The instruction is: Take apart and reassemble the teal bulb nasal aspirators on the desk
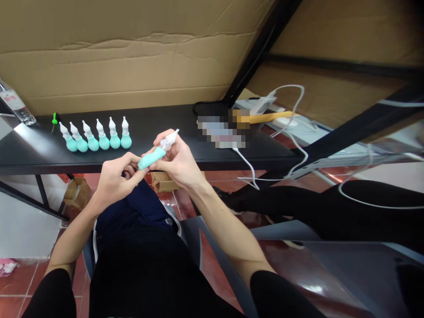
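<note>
Both hands grip one turquoise bulb nasal aspirator (151,158) with a clear pointed tip, held tilted in front of the table's near edge. My left hand (119,176) is closed on the bulb's lower end, thumb and fingers pinching it. Around the upper part, near the clear tip, the fingers of my right hand (181,161) are wrapped, partly behind it. On the black table (159,119), to the left, several similar aspirators (104,141) stand upright in a row, tips up.
A water bottle (17,104) and a small green-handled tool (54,119) are at the table's left. Toward the right lie a blurred-out device (220,132) with a white cable (247,163) and a yellow strip (271,116). Another person's dark-clothed leg (298,203) is at the right.
</note>
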Demonstrator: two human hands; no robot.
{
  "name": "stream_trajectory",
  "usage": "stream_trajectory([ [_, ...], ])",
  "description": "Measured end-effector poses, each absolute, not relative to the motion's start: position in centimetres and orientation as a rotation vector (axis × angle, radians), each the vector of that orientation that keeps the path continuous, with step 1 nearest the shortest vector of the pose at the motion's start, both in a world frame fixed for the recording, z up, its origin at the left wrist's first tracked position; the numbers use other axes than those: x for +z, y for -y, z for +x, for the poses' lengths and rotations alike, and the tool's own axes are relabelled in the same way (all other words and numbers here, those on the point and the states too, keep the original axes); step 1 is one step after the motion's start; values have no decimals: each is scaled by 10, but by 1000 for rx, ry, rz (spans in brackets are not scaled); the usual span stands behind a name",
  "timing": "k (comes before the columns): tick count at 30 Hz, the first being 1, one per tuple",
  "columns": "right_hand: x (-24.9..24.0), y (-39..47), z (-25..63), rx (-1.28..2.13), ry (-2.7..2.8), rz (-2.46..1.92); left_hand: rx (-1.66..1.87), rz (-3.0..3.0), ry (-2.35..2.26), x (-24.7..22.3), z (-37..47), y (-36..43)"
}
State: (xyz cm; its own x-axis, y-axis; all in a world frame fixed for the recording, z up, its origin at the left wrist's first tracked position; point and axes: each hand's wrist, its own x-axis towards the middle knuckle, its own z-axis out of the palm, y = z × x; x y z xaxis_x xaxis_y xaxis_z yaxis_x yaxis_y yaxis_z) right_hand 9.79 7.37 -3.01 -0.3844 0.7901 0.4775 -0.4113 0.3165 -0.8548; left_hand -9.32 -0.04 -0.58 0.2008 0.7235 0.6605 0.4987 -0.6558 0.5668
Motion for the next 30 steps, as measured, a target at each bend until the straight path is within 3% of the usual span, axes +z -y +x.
stream_trajectory([
  [10, -23, -76, 106, 1379, 1520, -296, 1244, 2006, -1012, 7, -97, 7],
  [30, -26, -75, 108, 1485, 1564, -319, 1356, 2204, -1095, 7, -106, 4],
])
